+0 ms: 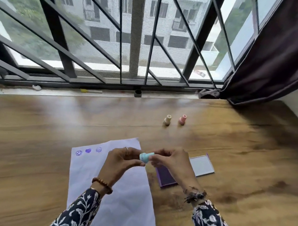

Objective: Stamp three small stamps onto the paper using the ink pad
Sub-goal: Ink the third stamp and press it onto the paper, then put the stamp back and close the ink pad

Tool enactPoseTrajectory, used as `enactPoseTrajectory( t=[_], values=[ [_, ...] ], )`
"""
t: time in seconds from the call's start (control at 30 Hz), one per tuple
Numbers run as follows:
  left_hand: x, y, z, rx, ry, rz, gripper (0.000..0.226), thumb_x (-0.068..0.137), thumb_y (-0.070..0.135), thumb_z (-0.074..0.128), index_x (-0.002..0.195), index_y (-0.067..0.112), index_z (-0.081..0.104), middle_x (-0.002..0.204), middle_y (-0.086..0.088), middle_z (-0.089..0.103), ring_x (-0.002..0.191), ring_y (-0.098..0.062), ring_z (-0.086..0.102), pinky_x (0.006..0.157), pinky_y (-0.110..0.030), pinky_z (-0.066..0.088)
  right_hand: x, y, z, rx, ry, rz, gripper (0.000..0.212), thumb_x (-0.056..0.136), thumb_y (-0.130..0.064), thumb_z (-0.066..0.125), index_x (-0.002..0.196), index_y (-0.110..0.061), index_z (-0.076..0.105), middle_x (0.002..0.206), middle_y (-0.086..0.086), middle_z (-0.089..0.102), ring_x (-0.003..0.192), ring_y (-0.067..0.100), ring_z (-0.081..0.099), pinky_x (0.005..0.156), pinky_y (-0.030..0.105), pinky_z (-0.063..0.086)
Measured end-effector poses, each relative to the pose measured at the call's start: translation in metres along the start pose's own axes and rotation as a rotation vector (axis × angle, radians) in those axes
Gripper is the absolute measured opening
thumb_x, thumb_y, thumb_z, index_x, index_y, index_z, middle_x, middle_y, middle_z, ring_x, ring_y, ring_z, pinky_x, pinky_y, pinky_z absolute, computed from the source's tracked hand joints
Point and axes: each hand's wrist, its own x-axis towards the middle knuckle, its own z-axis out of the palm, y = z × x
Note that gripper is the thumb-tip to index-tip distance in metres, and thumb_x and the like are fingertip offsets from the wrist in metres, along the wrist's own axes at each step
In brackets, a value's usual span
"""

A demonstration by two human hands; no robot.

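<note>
A small light-blue stamp is held between both my hands above the right edge of the white paper. My left hand pinches one end, my right hand the other. The paper carries three purple prints near its top left. An open purple ink pad with its pale lid lies just right of the paper, partly hidden by my right hand. A cream stamp and a pink stamp stand farther back on the wooden table.
The wooden table runs to a barred window at the back. A dark curtain hangs at the right. On the sill lie a yellow-tipped pen, a small black cap and a white bit.
</note>
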Motion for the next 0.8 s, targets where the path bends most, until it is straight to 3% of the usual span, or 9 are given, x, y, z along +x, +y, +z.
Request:
enactPoseTrajectory(
  t=[0.1,0.17,0.27,0.37,0.5,0.6,0.7,0.8],
  values=[
    [0.019,-0.004,0.015,0.038,0.034,0.025,0.027,0.065,-0.002,0.076,0.087,0.011,0.071,0.083,-0.006,0.074,0.078,-0.008,0.069,0.073,-0.017,0.054,0.020,0.005,-0.009,-0.041,0.060,0.019,0.003,0.070,-0.015,0.077,0.069,-0.015,0.074,0.054,-0.006,0.069,0.052,0.011,0.067,0.055,0.019,0.056],
    [0.037,-0.005,0.024,0.087,0.046,0.028,0.026,0.067,0.000,0.076,0.089,0.011,0.068,0.086,-0.004,0.073,0.081,-0.009,0.068,0.075,-0.016,0.052,0.038,0.006,-0.012,-0.076,0.098,-0.013,0.004,0.071,-0.015,0.075,0.069,-0.018,0.073,0.061,-0.002,0.070,0.058,0.013,0.066,0.060,0.021,0.058],
    [0.073,-0.007,0.034,0.327,0.112,0.093,0.021,0.072,0.012,0.074,0.089,0.018,0.062,0.091,-0.001,0.068,0.089,-0.012,0.060,0.074,-0.021,0.045,0.069,0.006,-0.010,-0.213,0.108,-0.109,0.012,0.072,-0.013,0.072,0.083,-0.016,0.074,0.079,0.001,0.074,0.072,0.006,0.065,0.068,0.009,0.049],
    [0.107,-0.014,0.039,0.569,0.236,0.073,0.026,0.072,0.018,0.072,0.096,0.014,0.063,0.112,-0.011,0.060,0.109,-0.026,0.048,0.088,-0.027,0.032,0.100,0.009,-0.006,-0.308,0.115,-0.167,0.030,0.073,-0.003,0.068,0.102,-0.011,0.068,0.097,0.006,0.070,0.083,0.009,0.062,0.070,0.000,0.044],
    [0.132,-0.029,0.038,0.699,0.306,-0.043,0.029,0.072,0.021,0.072,0.098,0.012,0.064,0.128,-0.014,0.050,0.123,-0.031,0.032,0.100,-0.037,0.029,0.126,0.016,0.000,-0.347,0.088,-0.179,0.030,0.077,0.002,0.062,0.105,-0.010,0.064,0.101,0.009,0.070,0.090,0.015,0.063,0.085,0.024,0.053],
    [0.138,-0.040,0.035,0.782,0.311,-0.096,0.032,0.073,0.028,0.071,0.100,0.013,0.064,0.133,-0.012,0.049,0.129,-0.032,0.026,0.102,-0.042,0.028,0.133,0.021,0.001,-0.347,0.067,-0.181,0.027,0.078,0.003,0.060,0.102,-0.008,0.064,0.103,0.010,0.070,0.093,0.017,0.064,0.089,0.028,0.051],
    [0.139,-0.041,0.033,0.771,0.281,-0.108,0.039,0.071,0.035,0.073,0.103,0.015,0.062,0.134,-0.011,0.048,0.131,-0.032,0.026,0.104,-0.042,0.025,0.130,0.024,-0.003,-0.322,0.096,-0.148,0.028,0.079,0.003,0.058,0.102,-0.011,0.066,0.104,0.007,0.071,0.095,0.015,0.064,0.088,0.018,0.047],
    [0.125,-0.036,0.032,0.756,0.274,-0.086,0.052,0.069,0.038,0.074,0.113,0.017,0.057,0.136,-0.011,0.046,0.132,-0.030,0.027,0.107,-0.042,0.022,0.113,0.028,-0.014,-0.281,0.167,-0.118,0.026,0.080,-0.001,0.061,0.100,-0.016,0.068,0.096,-0.001,0.070,0.084,0.007,0.062,0.075,0.003,0.043]
  ],
)
